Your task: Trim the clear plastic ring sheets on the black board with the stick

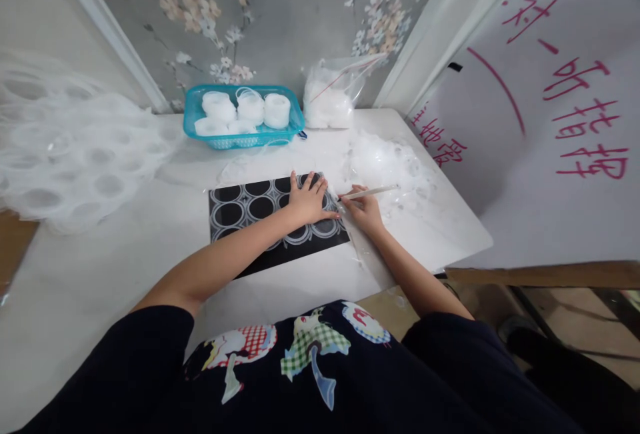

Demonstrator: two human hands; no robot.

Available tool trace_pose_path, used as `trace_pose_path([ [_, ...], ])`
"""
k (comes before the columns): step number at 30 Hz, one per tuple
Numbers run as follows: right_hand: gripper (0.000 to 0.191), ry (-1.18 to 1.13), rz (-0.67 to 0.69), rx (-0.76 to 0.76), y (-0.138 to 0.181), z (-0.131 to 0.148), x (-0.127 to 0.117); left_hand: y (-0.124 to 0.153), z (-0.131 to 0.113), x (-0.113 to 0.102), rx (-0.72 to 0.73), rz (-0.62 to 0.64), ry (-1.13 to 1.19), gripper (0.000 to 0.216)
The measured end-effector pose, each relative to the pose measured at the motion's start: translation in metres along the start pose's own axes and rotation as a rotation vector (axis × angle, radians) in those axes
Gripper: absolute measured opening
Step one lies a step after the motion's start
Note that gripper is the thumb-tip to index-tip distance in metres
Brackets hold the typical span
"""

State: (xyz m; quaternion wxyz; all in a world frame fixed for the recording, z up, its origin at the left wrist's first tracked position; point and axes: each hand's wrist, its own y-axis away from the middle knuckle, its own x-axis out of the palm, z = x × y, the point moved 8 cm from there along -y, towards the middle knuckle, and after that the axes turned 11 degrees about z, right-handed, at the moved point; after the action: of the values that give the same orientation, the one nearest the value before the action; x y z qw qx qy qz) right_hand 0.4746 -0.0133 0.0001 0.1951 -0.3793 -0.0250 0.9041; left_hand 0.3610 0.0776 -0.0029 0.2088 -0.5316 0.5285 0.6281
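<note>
My left hand [309, 201] lies flat with fingers spread on a black sheet [260, 262], pressing near its right end. Rows of pale translucent rings [227, 215] cover the sheet, and the black shows through their round centres. Just off the sheet's right edge, my right hand [367, 211] is closed around a slim white pen-like tool [376, 190]. Its dark tip points left, close to my left fingers and a thin strip of clear film. Whether that tip is a blade or a nib is too small to tell.
Behind the sheet stands a blue basket [240, 141] holding several stacks of white rings. Beside it is a clear zip bag [327, 104] with white contents. Cut-out film scraps [387, 164] lie at right; a large heap of holed film [85, 147] sits left on the white table [125, 241].
</note>
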Motion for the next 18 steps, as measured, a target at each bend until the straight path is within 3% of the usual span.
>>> trace_pose_path([
  [18,0.022,0.049,0.029,-0.010,0.0029,0.0070,0.0013,-0.0018,-0.0003,-0.0032,-0.032,0.002,-0.010,0.101],
])
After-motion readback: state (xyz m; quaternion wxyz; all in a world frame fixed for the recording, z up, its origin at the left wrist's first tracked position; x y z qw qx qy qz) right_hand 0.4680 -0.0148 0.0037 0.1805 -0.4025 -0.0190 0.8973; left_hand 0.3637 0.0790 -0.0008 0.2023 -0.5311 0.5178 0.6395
